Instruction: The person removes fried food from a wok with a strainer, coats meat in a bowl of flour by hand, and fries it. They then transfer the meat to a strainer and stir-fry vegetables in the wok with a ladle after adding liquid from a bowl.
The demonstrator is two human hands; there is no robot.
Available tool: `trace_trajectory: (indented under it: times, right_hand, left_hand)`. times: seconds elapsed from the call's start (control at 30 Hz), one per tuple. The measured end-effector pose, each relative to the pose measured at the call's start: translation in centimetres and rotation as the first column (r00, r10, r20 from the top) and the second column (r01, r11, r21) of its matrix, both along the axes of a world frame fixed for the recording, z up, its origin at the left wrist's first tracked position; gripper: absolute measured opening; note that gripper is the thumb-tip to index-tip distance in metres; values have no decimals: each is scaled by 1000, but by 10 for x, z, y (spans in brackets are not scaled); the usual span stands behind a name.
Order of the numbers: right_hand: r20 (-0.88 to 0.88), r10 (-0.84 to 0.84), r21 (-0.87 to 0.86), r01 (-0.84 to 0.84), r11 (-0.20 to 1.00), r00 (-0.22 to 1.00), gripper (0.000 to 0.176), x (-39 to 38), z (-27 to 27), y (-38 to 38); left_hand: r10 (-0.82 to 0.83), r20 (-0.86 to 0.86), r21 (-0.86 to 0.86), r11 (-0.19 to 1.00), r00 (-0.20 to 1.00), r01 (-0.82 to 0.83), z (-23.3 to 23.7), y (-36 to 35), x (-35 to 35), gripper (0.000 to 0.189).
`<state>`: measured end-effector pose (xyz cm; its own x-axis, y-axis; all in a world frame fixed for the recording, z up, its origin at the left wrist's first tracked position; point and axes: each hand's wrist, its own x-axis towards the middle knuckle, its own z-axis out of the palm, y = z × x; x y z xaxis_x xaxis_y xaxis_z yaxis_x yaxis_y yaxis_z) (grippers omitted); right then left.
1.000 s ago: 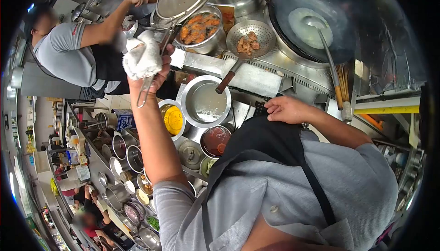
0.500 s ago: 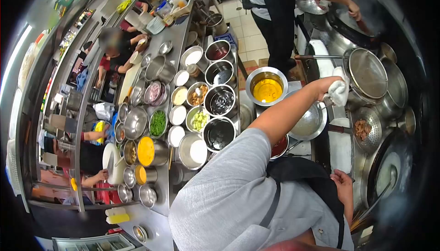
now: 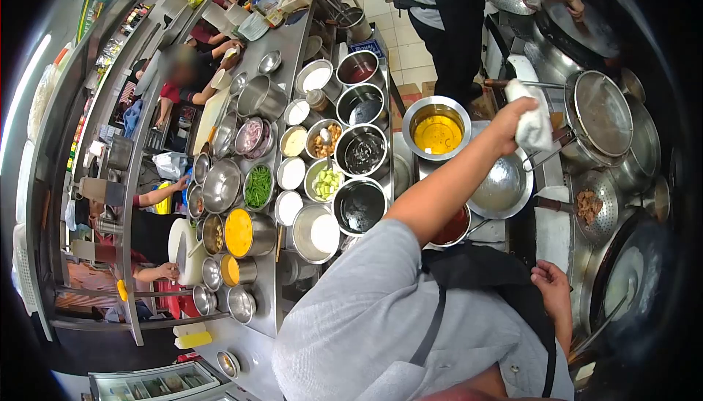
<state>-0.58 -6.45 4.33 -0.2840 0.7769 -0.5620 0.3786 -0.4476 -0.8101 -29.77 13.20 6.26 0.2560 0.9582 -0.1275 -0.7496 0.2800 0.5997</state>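
Note:
My left hand (image 3: 514, 121) reaches out on a bare forearm, its fingers wrapped round a folded white cloth (image 3: 534, 117). Just below the cloth is a metal handle (image 3: 543, 158) beside a wide steel bowl (image 3: 501, 185); whether they touch, I cannot tell. To the left of that hand stands a steel pot of yellow oil (image 3: 438, 135). Low at the right, my right hand (image 3: 552, 287) is near the black apron (image 3: 487, 276), fingers loosely bent and apart, holding nothing visible. A round mesh strainer (image 3: 603, 113) rests over a pot.
A steel counter holds several containers of sauces, greens (image 3: 258, 186) and powders. At right are a perforated ladle (image 3: 594, 208) with brown pieces and a steaming wok (image 3: 631, 276). A co-worker (image 3: 454, 27) stands by another wok. More people work behind the shelves at left.
My left hand and the cloth have moved up, away from the bowl's handle, and the cloth shows more fully. The whole view has shifted slightly. My right hand has stayed beside the apron.

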Motion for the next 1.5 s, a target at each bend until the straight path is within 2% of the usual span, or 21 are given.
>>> trace_trajectory:
  times: [0.13, 0.3, 0.4, 0.53, 0.6, 0.7, 0.73, 0.77, 0.8, 0.83, 0.87, 0.93, 0.97, 1.03, 1.13, 1.23, 1.27, 1.33, 1.37, 1.43, 1.5]
  right_hand:
    - [4, 4, 1, -4, 1000, 1000, 45, -10, 1, 5]
    - [-47, 41, -29, -42, 999, 998, 44, -25, -3, 7]
    - [9, 76, -30, -76, 997, 997, 45, -37, -1, 7]
    - [15, 40, -45, -39, 998, 999, 45, -54, 8, -5]
    - [20, 9, -17, -8, 1000, 1000, 45, -49, 4, -15]
    - [84, -110, 123, 99, 987, 990, 48, -27, -5, -36]
    - [358, -37, 302, -77, 950, 933, 49, -19, 9, -41]
    - [435, -113, 254, -1, 967, 893, 48, -11, 29, -46]
    - [425, -275, 366, 115, 924, 862, 46, 18, 15, -59]
    - [627, -345, 374, 118, 920, 698, 47, 28, 47, -62]
    - [625, -530, 565, 137, 814, 573, 47, 65, 29, -79]
    - [715, -635, 585, 247, 772, 292, 47, 120, 32, -99]
    - [713, -649, 590, 275, 759, 265, 47, 135, 32, -107]
    - [857, -514, 458, 399, 795, 41, 44, 162, 28, -113]
    - [851, -524, 441, 484, 756, 42, 42, 197, -25, -109]
    - [684, -689, 520, 503, 690, 239, 38, 232, -56, -121]
    - [682, -690, 520, 504, 690, 241, 38, 232, -44, -140]
    - [470, -725, 382, 625, 681, 503, 31, 226, -4, -178]
    - [467, -717, 377, 617, 691, 518, 31, 237, 2, -196]
    - [150, -779, 130, 769, 626, 609, 22, 253, 7, -224]
    - [242, -735, 212, 704, 677, 634, 22, 264, 2, -212]
  left_hand:
    - [244, 100, 68, 966, 965, -251, 18, -53, -43, 50]
    - [162, 408, -130, 985, 898, -118, -1, -133, -72, 49]
    - [219, 393, -364, 929, 893, -67, -42, -174, -68, 38]
    - [59, 496, -385, 909, 866, 159, -83, -204, -61, 32]
    - [-5, 453, -430, 875, 891, 224, -92, -206, -54, 32]
    - [-85, 161, -481, 863, 983, 153, -90, -210, -42, 32]
    - [-99, 165, -486, 857, 981, 168, -95, -211, -45, 32]
    - [-215, 283, -469, 819, 935, 330, -116, -205, -51, 47]
    - [-221, 217, -460, 836, 951, 299, -102, -203, -46, 44]
    - [-224, 109, -490, 836, 968, 248, -102, -200, -39, 40]
    - [-218, 122, -536, 807, 968, 249, -94, -203, -31, 39]
    - [-280, 106, -423, 856, 954, 298, -80, -202, -9, 36]
    - [-330, 94, -425, 840, 939, 338, -80, -205, -5, 36]
    - [-416, 64, -391, 826, 907, 406, -56, -212, 17, 38]
    - [-531, 0, -370, 787, 847, 493, -50, -222, 53, 42]
    - [-560, -46, -367, 780, 827, 507, -56, -245, 110, 46]
    - [-542, -23, -384, 780, 840, 493, -57, -251, 123, 47]
    - [-542, 17, -401, 766, 840, 503, -59, -269, 143, 50]
    - [-537, -19, -435, 764, 844, 476, -67, -278, 156, 51]
    - [-553, -95, -445, 767, 827, 462, -68, -292, 178, 52]
    - [-575, -82, -465, 745, 814, 479, -65, -300, 198, 53]
